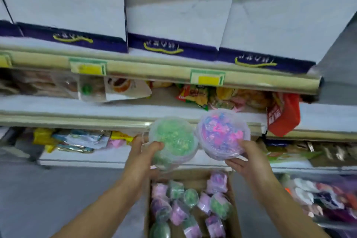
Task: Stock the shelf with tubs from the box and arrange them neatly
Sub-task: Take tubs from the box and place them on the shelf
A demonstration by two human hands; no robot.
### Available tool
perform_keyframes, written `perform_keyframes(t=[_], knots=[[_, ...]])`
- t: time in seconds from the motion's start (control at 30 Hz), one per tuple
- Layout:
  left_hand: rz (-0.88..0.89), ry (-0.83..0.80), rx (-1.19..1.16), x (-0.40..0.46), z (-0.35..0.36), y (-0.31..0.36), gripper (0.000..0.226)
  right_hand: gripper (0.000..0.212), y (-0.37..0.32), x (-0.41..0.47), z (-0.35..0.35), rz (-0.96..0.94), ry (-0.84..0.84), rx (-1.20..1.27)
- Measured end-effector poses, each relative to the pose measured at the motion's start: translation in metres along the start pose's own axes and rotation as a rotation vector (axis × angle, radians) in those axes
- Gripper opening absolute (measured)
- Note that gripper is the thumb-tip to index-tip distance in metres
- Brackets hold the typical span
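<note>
One clear tub (174,137) shows green contents, the other tub (222,133) pink and blue, above a brown box (234,199).

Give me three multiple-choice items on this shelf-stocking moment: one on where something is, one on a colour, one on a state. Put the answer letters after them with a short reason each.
1. Where is the cardboard box of tubs?
A. on the top shelf
B. low down, below both hands
C. to the left of the left arm

2. What colour is the filling of the tub in the left hand?
A. green
B. orange
C. black

3. What is the right hand doing?
A. hanging idle
B. pressing flat on a shelf
C. holding a pink and blue tub

Answers: 1 B, the box sits at the bottom of the picture between the forearms. 2 A, green shows through the clear lid. 3 C, thumb and fingers curl round that tub.
</note>
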State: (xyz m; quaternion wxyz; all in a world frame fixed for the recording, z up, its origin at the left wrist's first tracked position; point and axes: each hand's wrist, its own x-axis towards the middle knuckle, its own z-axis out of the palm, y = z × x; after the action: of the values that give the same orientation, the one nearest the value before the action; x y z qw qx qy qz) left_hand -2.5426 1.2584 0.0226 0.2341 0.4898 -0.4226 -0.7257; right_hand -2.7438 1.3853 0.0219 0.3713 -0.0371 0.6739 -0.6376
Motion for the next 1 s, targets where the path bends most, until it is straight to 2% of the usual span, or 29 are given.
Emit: perform_keyframes(t=[0.1,0.2,0.37,0.47,0.67,0.8,1.0], knots=[[0.054,-0.018,0.0,-0.028,-0.001,0.062,0.044,0.016,-0.06,-0.03,0.016,-0.07,-0.029,-0.02],[0.107,-0.03,-0.015,-0.055,-0.004,0.118,0.033,0.025,-0.111,-0.057,0.028,-0.164,-0.043,-0.041],[0.25,-0.087,0.001,-0.095,-0.006,0.192,0.019,0.025,-0.182,-0.091,0.042,-0.278,-0.113,-0.03],[0.303,-0.083,-0.001,-0.112,-0.002,0.227,0.025,0.032,-0.22,-0.108,0.049,-0.329,-0.144,-0.028],[0.387,-0.049,-0.039,-0.141,0.008,0.273,0.031,0.042,-0.284,-0.127,0.057,-0.422,-0.236,-0.038],[0.415,-0.034,-0.059,-0.152,0.003,0.29,0.027,0.031,-0.312,-0.136,0.076,-0.438,-0.311,-0.021],[0.448,0.033,-0.079,-0.151,-0.029,0.32,0.04,0.028,-0.338,-0.134,0.135,-0.487,-0.401,-0.052]])
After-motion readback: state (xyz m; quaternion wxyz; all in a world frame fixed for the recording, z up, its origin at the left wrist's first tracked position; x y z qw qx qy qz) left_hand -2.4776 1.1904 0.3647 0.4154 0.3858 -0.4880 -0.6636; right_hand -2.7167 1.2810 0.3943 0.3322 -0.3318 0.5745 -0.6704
